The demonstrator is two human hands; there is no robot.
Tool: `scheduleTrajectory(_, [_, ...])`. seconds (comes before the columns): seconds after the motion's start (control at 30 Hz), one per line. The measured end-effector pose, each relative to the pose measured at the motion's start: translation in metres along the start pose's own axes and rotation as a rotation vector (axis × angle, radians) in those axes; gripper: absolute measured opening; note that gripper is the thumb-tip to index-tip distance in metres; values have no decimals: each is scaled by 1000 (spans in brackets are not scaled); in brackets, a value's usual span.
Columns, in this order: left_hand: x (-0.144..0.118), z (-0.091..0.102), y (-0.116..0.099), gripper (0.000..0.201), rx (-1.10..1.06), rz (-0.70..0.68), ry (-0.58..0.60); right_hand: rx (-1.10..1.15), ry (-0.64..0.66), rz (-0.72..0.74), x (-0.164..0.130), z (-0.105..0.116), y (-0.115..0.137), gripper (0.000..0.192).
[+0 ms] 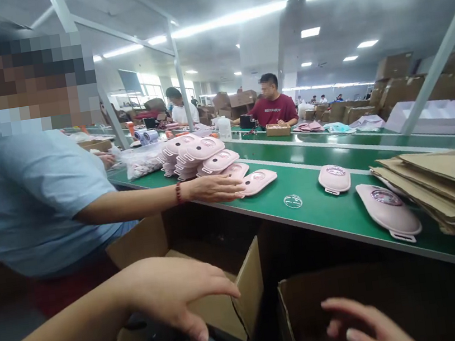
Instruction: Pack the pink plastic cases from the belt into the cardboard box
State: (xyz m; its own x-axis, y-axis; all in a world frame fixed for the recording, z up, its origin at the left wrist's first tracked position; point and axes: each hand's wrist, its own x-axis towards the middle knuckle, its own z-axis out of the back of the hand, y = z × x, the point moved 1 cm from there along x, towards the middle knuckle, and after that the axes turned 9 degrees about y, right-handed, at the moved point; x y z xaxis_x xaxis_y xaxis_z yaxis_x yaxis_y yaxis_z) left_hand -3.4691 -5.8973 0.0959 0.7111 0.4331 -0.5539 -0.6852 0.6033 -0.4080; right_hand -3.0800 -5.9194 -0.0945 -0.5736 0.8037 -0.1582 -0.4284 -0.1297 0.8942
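Observation:
My left hand hovers over an open cardboard box, thumb and fingers apart, holding nothing. At the lower right my right hand is above another cardboard box, its fingers parted and empty. Beyond my hands, on the green bench, lies a pink plastic cover with a clear oval window. A second pink cover rests farther back. Left of it is a clear round lens. Several more pink covers are piled at the left, and a co-worker's hand reaches to the nearest one.
Flattened cardboard sheets are stacked on the bench at right. A co-worker in light blue stands close at my left. A plastic bag of parts and a white bottle stand beside the pile. The bench edge runs ahead of me.

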Motion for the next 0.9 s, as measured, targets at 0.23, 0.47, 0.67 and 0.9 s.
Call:
scheduleTrajectory(0.23, [21,94,39,56,251,192,-484,-381,-395,56,155,73,166,60])
scheduleTrajectory(0.47, [33,184,149,69,242,866,-1251,-656,-454,-287,270,74,196,59])
scheduleTrajectory(0.67, [18,180,192,89,-67,951,-1217,-481,-552,-319,294,70,196,69])
scheduleTrajectory(0.9, [25,164,210,69,-945,429,-1489,-261,-669,-209,314,72,195,64])
